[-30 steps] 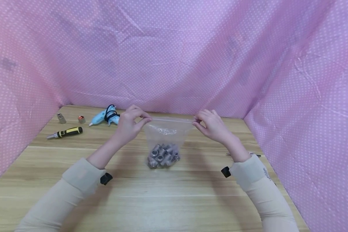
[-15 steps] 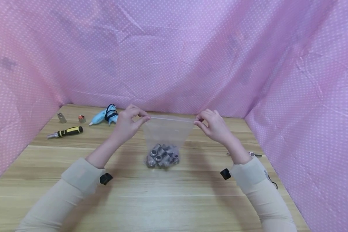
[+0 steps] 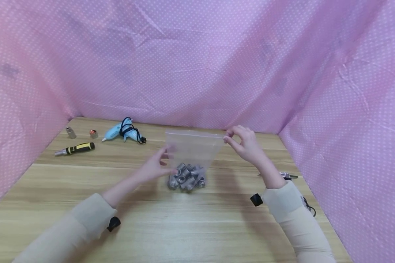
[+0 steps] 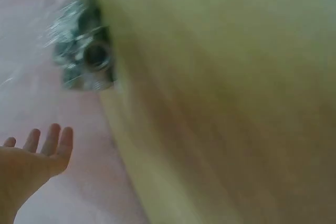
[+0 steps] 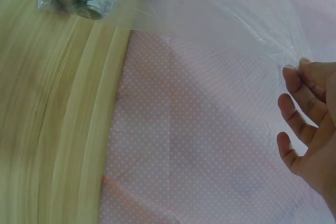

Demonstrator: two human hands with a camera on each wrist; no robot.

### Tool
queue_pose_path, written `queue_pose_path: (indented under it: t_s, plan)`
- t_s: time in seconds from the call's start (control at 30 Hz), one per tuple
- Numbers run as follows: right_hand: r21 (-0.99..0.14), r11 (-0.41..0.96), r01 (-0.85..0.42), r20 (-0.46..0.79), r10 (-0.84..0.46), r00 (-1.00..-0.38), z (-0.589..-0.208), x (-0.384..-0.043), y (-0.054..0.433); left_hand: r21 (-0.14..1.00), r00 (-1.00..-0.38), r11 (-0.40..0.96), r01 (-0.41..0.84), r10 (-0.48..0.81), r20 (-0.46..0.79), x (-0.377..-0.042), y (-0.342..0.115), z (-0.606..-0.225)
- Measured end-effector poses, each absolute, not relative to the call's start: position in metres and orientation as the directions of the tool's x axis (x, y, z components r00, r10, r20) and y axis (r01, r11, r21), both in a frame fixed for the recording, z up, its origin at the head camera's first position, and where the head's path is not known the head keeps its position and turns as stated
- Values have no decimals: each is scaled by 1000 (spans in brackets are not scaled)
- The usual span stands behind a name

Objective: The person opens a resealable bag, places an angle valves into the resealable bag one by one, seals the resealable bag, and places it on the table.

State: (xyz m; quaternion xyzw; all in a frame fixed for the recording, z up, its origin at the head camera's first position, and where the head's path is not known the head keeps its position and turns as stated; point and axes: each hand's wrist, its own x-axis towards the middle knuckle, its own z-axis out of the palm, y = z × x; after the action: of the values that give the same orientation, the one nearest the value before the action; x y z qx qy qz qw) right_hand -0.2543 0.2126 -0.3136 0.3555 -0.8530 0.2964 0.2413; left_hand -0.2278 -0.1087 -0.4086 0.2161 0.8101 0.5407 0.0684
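Note:
A clear zip bag (image 3: 194,148) hangs in the middle of the head view, several grey metal pipe fittings (image 3: 185,179) heaped at its bottom. My right hand (image 3: 245,144) pinches the bag's top right corner between thumb and index finger; in the right wrist view the plastic creases toward that pinch while the other fingers stay loose. At the bag's left side is my left hand (image 3: 156,166), thumb and fingers spread, overlapping the bag's edge. The left wrist view shows that hand (image 4: 39,158) with extended fingers, apart from the fittings (image 4: 86,45) there.
On the left of the wooden table (image 3: 184,233) lie a yellow-black screwdriver (image 3: 75,149), a metal socket (image 3: 70,132), a short metal cylinder (image 3: 93,134) and a light-blue glue gun (image 3: 121,130) with wound black cord. A metal tool (image 3: 288,176) lies partly behind the right forearm. Pink dotted cloth (image 3: 197,65) surrounds the table.
My left hand has released the bag's top left corner and moved down beside the fittings. The right hand keeps its pinch, shifted slightly right. More of the glue gun and its cord shows.

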Motion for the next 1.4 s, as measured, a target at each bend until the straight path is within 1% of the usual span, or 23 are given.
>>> queue_pose_path:
  t_s: [0.07, 0.13, 0.3, 0.43, 0.57, 0.73, 0.8, 0.9, 1.03, 1.1, 1.27, 1.4]
  plan:
    - [-354, 565, -746, 619, -456, -639, -314, -256, 213, 920, -884, 308, 242, 460, 79, -228, -107, -421]
    - [-373, 560, -740, 616, -448, -649, -315, -257, 212, 920, -865, 305, 247, 498, 67, -229, -105, -430]
    - [-427, 543, -724, 606, -422, -674, -318, -261, 215, 875, -826, 363, 321, 559, 71, -230, -103, -441]
    - [-476, 540, -694, 590, -389, -707, -320, -264, 220, 845, -813, 392, 364, 577, 83, -232, -99, -445]
    - [-519, 553, -652, 557, -360, -749, -320, -265, 223, 815, -816, 435, 383, 573, 78, -235, -97, -448]
    - [-555, 572, -603, 519, -328, -789, -320, -266, 225, 785, -788, 439, 436, 607, 99, -240, -96, -451]
    - [-567, 583, -582, 502, -315, -805, -320, -266, 226, 798, -779, 423, 429, 621, 89, -240, -95, -449]
    - [-586, 600, -545, 473, -292, -831, -320, -266, 227, 835, -773, 397, 381, 632, 52, -237, -97, -446]
    - [-612, 638, -467, 382, -278, -881, -324, -268, 229, 882, -770, 386, 272, 637, -42, -228, -103, -443]
    - [-628, 648, -431, 331, -279, -902, -327, -271, 229, 900, -756, 383, 210, 647, -100, -224, -106, -443]
    - [-690, 634, -350, 218, -279, -935, -342, -289, 221, 950, -709, 311, 36, 678, -195, -218, -117, -440]
    - [-718, 629, -297, 150, -276, -949, -362, -308, 216, 960, -693, 263, -92, 675, -252, -215, -122, -438]
